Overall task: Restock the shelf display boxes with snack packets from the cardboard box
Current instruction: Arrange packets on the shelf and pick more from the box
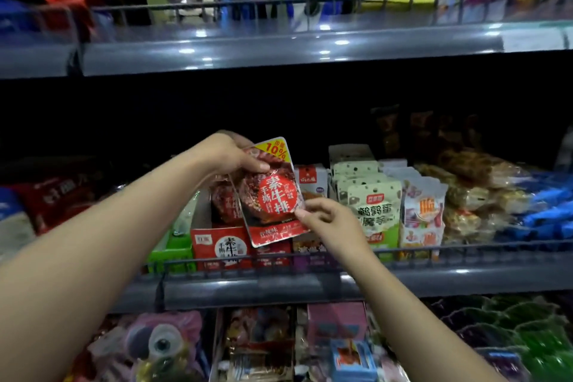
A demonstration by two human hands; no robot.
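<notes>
Head view: left hand (231, 153) grips the red snack packet (273, 192) at its top-left edge, thumb on the front. Right hand (328, 217) pinches the lower-right corner with its fingers (302, 214). Packet is held upright, long axis near vertical and slightly tilted, directly above and in front of the matching red display box (221, 246) on the middle shelf (434, 281). Box lies below and just behind the packet; both hands about equally near. Cardboard box not in view.
</notes>
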